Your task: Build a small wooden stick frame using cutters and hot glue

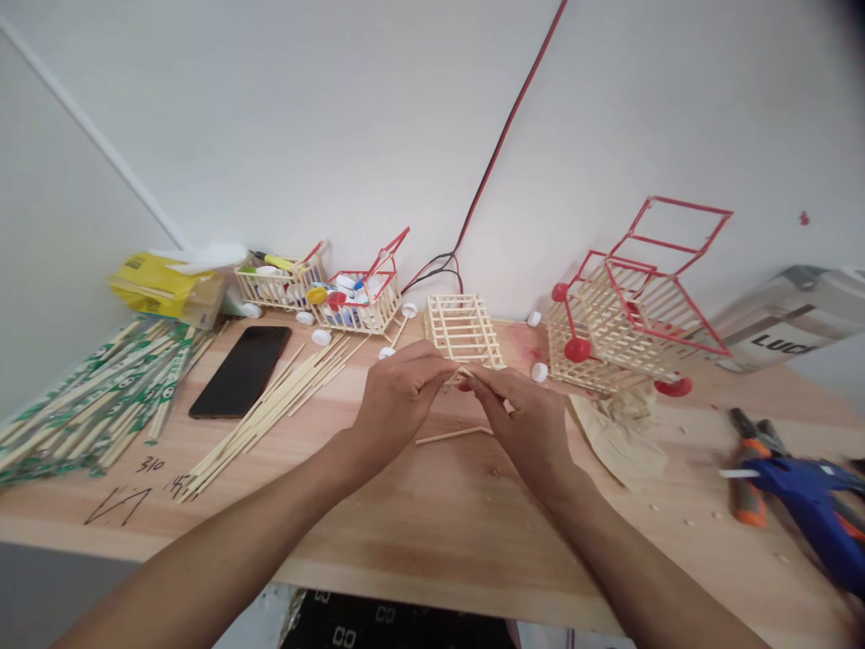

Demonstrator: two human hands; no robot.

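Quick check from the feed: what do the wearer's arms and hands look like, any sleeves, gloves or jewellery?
Both are bare. The left hand and right hand wear no gloves, and no ring shows on the visible fingers. The left forearm and right forearm are uncovered to the picture's lower edge: no sleeve, watch, bracelet, marking or cable in view.

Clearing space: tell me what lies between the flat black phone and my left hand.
Between the flat black phone and the left hand lies a loose bundle of bare pale wooden sticks, seen in the head view.
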